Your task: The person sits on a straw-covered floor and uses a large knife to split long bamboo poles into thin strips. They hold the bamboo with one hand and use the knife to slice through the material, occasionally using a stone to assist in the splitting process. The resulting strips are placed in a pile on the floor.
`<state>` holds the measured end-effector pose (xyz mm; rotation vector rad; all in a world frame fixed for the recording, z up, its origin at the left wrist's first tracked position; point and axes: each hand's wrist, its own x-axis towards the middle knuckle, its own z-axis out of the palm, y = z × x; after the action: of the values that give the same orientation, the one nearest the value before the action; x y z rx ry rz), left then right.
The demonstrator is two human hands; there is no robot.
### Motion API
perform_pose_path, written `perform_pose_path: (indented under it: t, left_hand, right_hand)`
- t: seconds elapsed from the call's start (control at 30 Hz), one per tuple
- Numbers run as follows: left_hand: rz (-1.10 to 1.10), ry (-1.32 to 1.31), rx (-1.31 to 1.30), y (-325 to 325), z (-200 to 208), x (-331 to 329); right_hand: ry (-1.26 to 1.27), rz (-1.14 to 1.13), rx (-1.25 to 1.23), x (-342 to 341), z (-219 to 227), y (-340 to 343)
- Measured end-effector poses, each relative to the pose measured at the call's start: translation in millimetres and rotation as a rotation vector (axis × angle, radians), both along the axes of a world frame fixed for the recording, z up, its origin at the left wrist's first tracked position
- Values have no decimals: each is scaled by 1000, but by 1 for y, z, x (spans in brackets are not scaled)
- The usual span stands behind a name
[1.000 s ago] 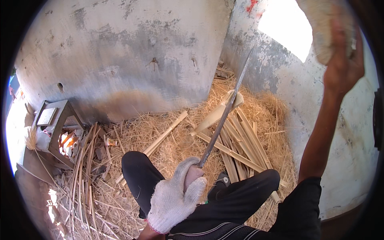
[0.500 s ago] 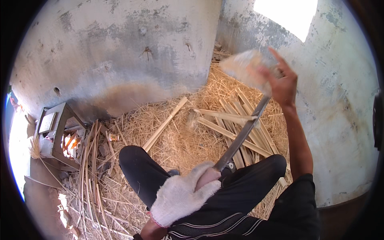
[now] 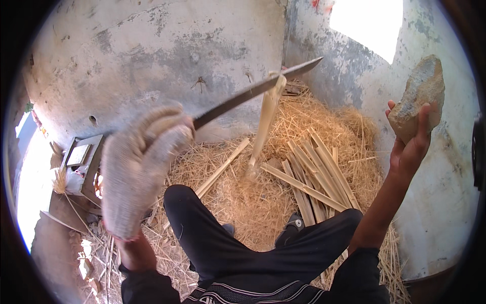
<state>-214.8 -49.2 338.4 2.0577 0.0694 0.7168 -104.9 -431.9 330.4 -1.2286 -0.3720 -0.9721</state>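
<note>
My left hand [image 3: 139,162] wears a white knitted glove and grips the handle of a long knife [image 3: 253,91], raised at mid left. The blade points up and right, and its far end is stuck into the top of an upright bamboo piece [image 3: 266,121]. That piece stands on the straw, leaning slightly. My right hand [image 3: 410,147] is bare and lifted at the right, holding a grey stone [image 3: 417,96] beside the wall, well apart from the blade.
Split bamboo strips [image 3: 314,175] lie on a heap of straw [image 3: 253,197] against the concrete walls. One long strip [image 3: 223,167] lies to the left. My legs in black trousers [image 3: 243,248] cross the foreground. A small metal stove [image 3: 83,164] with embers stands at the left.
The gloved left hand rose and swung left, lifting the knife with the bamboo piece on its blade. The right hand with the stone went from high down to the bamboo, then back out right.
</note>
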Motion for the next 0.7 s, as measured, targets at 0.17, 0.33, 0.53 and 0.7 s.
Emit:
perform_pose_path:
  t: [0.17,0.33,0.53,0.7]
  left_hand:
    - [-91,233,162,17,52,-2]
    - [-87,92,348,26,19,26]
    - [-101,104,336,21,25,51]
    - [-135,29,322,15,14,64]
  right_hand:
    - [63,47,-23,-26,11,-10]
    - [115,-71,-191,-18,6,21]
    - [-33,-343,-371,5,52,43]
    - [-330,-486,-470,40,113,33]
